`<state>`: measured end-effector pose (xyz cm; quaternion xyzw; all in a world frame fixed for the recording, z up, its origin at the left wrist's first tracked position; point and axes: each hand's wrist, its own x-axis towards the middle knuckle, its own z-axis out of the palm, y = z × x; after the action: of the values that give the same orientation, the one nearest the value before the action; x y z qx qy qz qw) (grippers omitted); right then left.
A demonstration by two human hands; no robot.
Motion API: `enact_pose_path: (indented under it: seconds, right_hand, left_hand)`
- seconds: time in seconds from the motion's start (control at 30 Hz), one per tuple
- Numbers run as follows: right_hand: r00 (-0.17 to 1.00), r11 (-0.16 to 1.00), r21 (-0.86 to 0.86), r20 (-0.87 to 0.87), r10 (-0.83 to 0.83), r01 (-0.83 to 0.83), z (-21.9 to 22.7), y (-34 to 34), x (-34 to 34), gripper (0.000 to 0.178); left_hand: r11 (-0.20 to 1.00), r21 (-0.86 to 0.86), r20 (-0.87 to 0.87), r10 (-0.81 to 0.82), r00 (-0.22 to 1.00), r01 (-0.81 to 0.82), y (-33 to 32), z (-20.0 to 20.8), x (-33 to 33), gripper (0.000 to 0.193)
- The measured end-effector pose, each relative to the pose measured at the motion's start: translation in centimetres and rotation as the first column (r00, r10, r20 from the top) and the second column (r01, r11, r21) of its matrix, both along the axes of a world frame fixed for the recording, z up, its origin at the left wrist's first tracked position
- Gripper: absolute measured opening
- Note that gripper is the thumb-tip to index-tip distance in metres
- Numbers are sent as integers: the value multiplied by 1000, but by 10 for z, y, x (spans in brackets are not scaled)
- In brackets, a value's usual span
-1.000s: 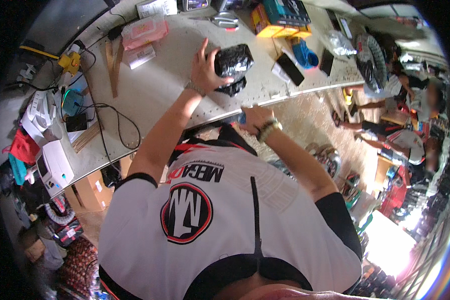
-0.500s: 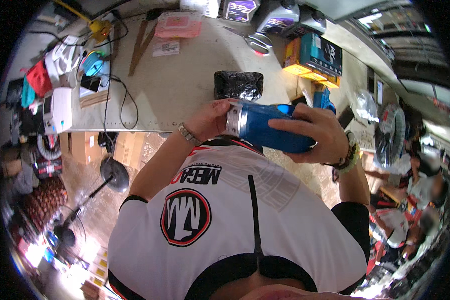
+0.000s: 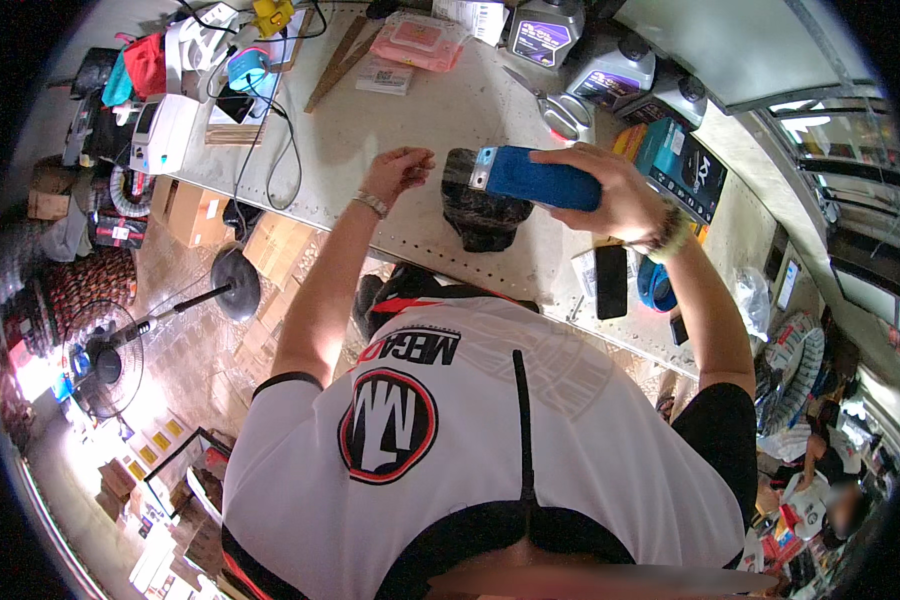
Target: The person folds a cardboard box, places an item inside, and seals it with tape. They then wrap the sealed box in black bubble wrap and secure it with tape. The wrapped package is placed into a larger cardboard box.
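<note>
- Blue box [image 3: 536, 178]: your right hand [image 3: 620, 195] is gripping it above the black bundle [image 3: 482, 208].
- Your left hand [image 3: 400, 170] is hovering loosely curled, grasping nothing, beside that bundle on the workbench [image 3: 370, 130].

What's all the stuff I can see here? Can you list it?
Blue block: 1, blue, in right hand over the bench.
Black bundle: 1, black, on bench under the block.
Bench: 1, pale grey, across the top.
Bottles: 3, grey, bench far edge.
Pink pack: 1, pink, bench top.
Phone: 1, black, bench near edge.
Fan: 1, black, floor at left.
Left hand: empty, fingers curled, beside the bundle.
Right hand: grips the block.
</note>
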<state>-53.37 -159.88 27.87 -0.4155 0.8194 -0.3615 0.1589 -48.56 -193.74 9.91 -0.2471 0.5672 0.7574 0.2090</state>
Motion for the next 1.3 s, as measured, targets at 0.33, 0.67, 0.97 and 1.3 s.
enact_pose_path:
  seconds: [0.33,0.67,0.97,1.3]
  right_hand:
    - [999,999,42,28,-30,29,-29,3,-12,59]
    - [923,976,43,318,-215,212,-53,117,26,49]
    - [920,950,106,238,-310,293,-103,134,53,57]
    - [988,896,416,-86,-130,154,-42,26,34,50]
  left_hand:
    - [594,-748,-531,-267,804,-297,62,-25,7,44]
    - [529,-847,-387,-682,620,53,98,31,-8,39]
    - [461,-886,-329,-701,633,50,97,25,-8,35]
    - [254,-947,-269,-962,55,-199,132,48,8,69]
